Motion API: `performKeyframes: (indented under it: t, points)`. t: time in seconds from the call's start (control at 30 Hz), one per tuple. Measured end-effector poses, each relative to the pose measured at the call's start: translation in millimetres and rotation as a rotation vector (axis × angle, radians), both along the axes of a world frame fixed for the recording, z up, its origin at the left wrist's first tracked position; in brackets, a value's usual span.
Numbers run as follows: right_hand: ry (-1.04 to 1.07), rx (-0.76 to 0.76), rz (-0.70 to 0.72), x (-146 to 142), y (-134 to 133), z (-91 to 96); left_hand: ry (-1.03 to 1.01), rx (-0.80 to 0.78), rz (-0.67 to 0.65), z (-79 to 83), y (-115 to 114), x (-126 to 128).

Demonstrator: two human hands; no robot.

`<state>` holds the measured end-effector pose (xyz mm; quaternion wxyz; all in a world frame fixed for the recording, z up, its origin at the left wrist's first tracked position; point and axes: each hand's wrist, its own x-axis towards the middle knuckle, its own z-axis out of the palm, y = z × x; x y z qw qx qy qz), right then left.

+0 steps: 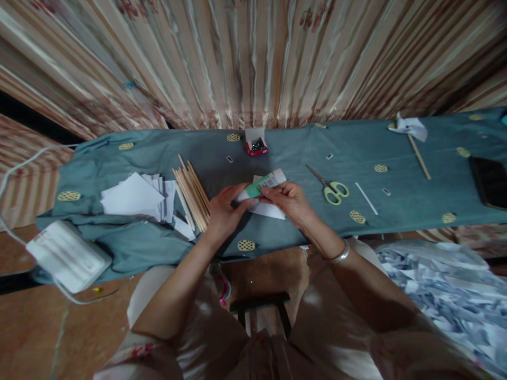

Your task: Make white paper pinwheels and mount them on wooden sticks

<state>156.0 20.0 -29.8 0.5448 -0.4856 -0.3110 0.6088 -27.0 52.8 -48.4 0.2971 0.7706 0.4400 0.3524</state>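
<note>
Between my two hands is a white-and-green glue stick (262, 183) with a barcode on its label, lying tilted up to the right. My left hand (225, 207) grips its left end between thumb and fingers. Fingers of my right hand (288, 201) are closed on its lower right side. Below it, a white sheet of paper (271, 210) lies on the cloth, partly covered by my hands. Just left of my left hand lies a bundle of wooden sticks (190, 189). Scissors (330, 190) with light green handles rest to the right of my right hand.
A small red box (256, 149) of dark metal pieces stands behind. White paper squares (132, 196) and a white power strip (69, 256) are at left. Rightward lie a paper strip (366, 198), a paper pinwheel (412, 127), a phone (490, 182) and a bag of paper pieces (439, 295).
</note>
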Motion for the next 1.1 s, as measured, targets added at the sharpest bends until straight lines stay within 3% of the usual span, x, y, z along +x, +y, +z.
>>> performKeyframes:
  t: [0.1,0.2,0.3,0.4,0.5,0.6,0.67,0.83,1.1]
  points:
    - [-0.164,0.091,-0.105,17,1,-2.8,0.031,-0.027,0.09,-3.8,11,-4]
    - [-0.466,0.172,-0.196,39,-4,-6.4,0.153,0.031,0.152,-7.7,26,-13]
    - [-0.849,0.27,-0.116,54,-12,-7.2,0.299,0.089,0.155,-8.2,37,-19]
    - [-1.067,0.399,0.031,60,-20,-6.5,0.353,0.18,0.118,-1.9,35,-18]
    - [-1.149,0.476,0.123,61,-24,-7.5,0.318,0.302,0.013,6.9,17,-7]
    - [-1.194,0.495,0.162,62,-28,-10.3,0.325,0.361,-0.282,8.6,-8,7]
    - [-1.205,0.497,0.178,62,-30,-11.9,0.325,0.391,-0.388,4.9,-20,16]
    - [-1.194,0.47,0.198,60,-34,-14.4,0.378,0.424,-0.408,-4.3,-26,28]
    - [-1.171,0.479,0.218,62,-37,-7.2,0.398,0.57,-0.398,-0.9,-26,29]
